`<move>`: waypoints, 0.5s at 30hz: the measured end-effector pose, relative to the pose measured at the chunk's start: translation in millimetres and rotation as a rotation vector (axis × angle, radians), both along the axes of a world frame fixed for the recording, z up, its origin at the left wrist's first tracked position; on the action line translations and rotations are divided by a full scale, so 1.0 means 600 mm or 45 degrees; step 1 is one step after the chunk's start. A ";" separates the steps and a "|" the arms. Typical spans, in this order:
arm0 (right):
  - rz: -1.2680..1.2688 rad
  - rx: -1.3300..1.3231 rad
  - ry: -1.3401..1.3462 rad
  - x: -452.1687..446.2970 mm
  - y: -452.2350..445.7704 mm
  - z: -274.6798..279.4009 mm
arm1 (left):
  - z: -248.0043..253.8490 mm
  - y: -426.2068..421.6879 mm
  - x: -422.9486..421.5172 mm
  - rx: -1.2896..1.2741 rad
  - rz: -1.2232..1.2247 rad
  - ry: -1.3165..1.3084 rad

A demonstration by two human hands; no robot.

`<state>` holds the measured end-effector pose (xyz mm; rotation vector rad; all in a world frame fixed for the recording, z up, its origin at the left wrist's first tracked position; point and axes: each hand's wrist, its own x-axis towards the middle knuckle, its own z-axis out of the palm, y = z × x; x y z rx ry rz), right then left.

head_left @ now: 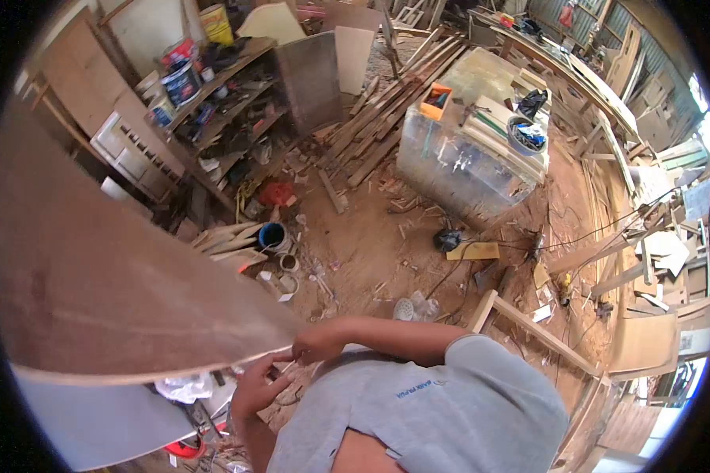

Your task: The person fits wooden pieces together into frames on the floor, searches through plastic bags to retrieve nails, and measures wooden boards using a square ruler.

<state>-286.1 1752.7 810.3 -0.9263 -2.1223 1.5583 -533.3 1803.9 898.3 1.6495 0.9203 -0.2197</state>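
Filling the left side, a large brown board (126,284) slants down toward the person, its pale curved edge ending at the hands; a pale grey panel (95,418) shows beneath it. Behind the board, wooden shelves (227,79) carry a dark blue tub (183,85) and assorted clutter. The left hand (258,388) is just below the board's tip, fingers parted and pointing toward the other hand. Beyond, on the dirt floor (363,252), stands a bucket (270,234) with a blue inside. The right hand (315,344) is curled at the board's tip, its arm reaching across the grey shirt (450,402); whether it is clamped on the edge, I cannot tell. Farther right, long planks (394,114) lie piled next to a bulky surface (481,71) bearing an orange box (429,110) and a filled round tub (515,142). Nearer the person, at right, is a wooden frame (540,335).
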 end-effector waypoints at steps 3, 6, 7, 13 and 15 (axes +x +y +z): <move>-0.375 -0.099 0.071 0.196 -0.047 0.008 | -0.049 -0.003 0.205 0.137 -0.005 -0.083; -0.746 -0.138 0.080 0.372 -0.076 -0.021 | -0.124 0.010 0.375 0.177 0.032 -0.109; -0.849 -0.145 0.070 0.419 -0.083 -0.038 | -0.140 0.016 0.422 0.280 -0.040 -0.032; -1.393 -0.302 0.111 0.650 -0.117 -0.099 | -0.230 0.075 0.593 0.355 -0.219 0.300; -1.536 -0.354 0.117 0.709 -0.128 -0.149 | -0.290 0.109 0.632 0.272 -0.294 0.347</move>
